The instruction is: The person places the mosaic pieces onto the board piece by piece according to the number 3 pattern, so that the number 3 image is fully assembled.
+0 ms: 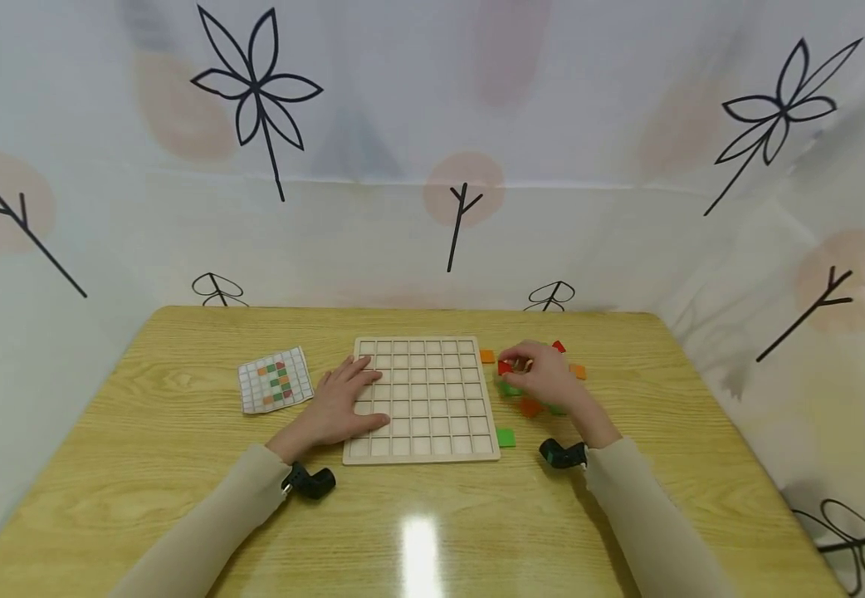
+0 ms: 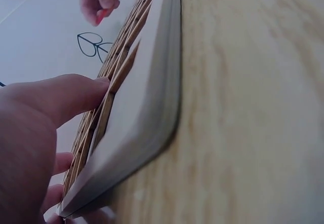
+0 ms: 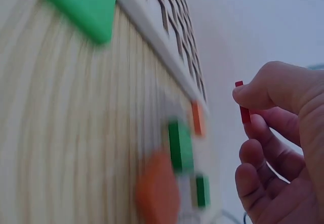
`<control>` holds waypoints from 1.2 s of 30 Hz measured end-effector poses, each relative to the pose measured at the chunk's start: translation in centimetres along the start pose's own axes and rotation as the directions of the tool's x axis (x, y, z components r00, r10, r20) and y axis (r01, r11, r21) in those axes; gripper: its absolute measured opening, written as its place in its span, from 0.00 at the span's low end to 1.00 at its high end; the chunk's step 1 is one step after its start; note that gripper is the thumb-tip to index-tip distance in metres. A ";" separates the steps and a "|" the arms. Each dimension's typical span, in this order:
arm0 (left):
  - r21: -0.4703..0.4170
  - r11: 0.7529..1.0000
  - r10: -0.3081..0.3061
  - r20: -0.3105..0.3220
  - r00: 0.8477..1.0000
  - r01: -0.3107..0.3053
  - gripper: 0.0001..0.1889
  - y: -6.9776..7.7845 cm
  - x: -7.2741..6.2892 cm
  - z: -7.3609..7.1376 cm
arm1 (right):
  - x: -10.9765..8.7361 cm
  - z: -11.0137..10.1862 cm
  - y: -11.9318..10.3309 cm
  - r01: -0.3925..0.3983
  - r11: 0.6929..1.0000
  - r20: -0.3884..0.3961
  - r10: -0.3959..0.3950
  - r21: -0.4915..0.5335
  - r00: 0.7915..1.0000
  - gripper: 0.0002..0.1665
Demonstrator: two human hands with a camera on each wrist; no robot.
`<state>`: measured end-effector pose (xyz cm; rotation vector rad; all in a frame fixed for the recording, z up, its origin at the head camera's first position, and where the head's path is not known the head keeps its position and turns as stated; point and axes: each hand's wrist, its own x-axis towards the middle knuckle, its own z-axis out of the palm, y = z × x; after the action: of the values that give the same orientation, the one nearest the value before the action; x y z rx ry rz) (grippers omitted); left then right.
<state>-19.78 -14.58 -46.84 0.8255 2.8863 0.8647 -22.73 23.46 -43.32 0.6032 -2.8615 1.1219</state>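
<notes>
A pale wooden grid board [image 1: 422,399] with empty square cells lies mid-table. My left hand [image 1: 343,403] rests flat on its left edge, fingers straight; in the left wrist view a finger [image 2: 61,95] presses the board's rim [image 2: 147,112]. To the right of the board my right hand [image 1: 540,374] pinches a small red tile [image 1: 505,367] between thumb and fingers, lifted off the table; the red tile [image 3: 244,110] shows edge-on in the right wrist view. Loose orange, green and red tiles [image 1: 530,405] lie under and around that hand.
A small pattern card [image 1: 276,379] with coloured squares lies left of the board. A single green tile [image 1: 505,438] sits by the board's lower right corner. An orange tile [image 1: 486,356] lies by its upper right corner. White patterned cloth walls surround the table.
</notes>
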 end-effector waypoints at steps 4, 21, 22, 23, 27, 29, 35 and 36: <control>0.007 1.000 -0.001 -0.003 1.000 0.001 0.40 -0.1 0.0 0.1 | 1.8 1.6 -1.4 0.031 0.999 0.028 -0.032 0.036 0.999 0.15; 0.001 1.000 -0.004 0.003 1.000 0.004 0.40 0.1 -0.1 0.0 | 6.2 6.3 -3.9 -0.039 0.991 0.079 0.029 0.128 0.996 0.16; 0.000 1.000 -0.005 0.005 1.000 0.005 0.40 0.1 -0.1 0.0 | 6.3 6.4 -4.1 -0.054 0.989 0.088 0.042 0.139 0.995 0.16; 0.001 1.000 -0.006 0.008 1.000 0.006 0.40 0.1 -0.1 -0.1 | 6.4 6.6 -4.2 -0.068 0.987 0.094 0.055 0.148 0.994 0.16; -0.020 1.000 -0.008 0.019 1.000 0.008 0.39 0.1 -0.2 -0.2 | 6.5 7.2 -4.3 -0.113 0.981 0.107 0.096 0.158 0.990 0.15; -0.037 0.999 -0.004 0.025 1.000 0.005 0.38 0.2 -0.2 -0.3 | 6.5 7.4 -4.2 -0.127 0.981 0.101 0.112 0.150 0.988 0.15; -0.063 0.998 -0.003 0.033 0.999 0.005 0.38 0.3 -0.2 -0.6 | 6.5 7.6 -4.4 -0.173 0.973 0.093 0.160 0.155 0.983 0.14; -0.061 0.998 -0.004 0.032 0.999 0.006 0.38 0.3 -0.2 -0.6 | 6.6 7.6 -4.4 -0.180 0.970 0.094 0.167 0.161 0.982 0.14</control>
<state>-19.54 -14.77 -46.22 0.8193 2.8180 0.9247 -26.26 13.23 -45.12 0.4161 -2.9556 1.4082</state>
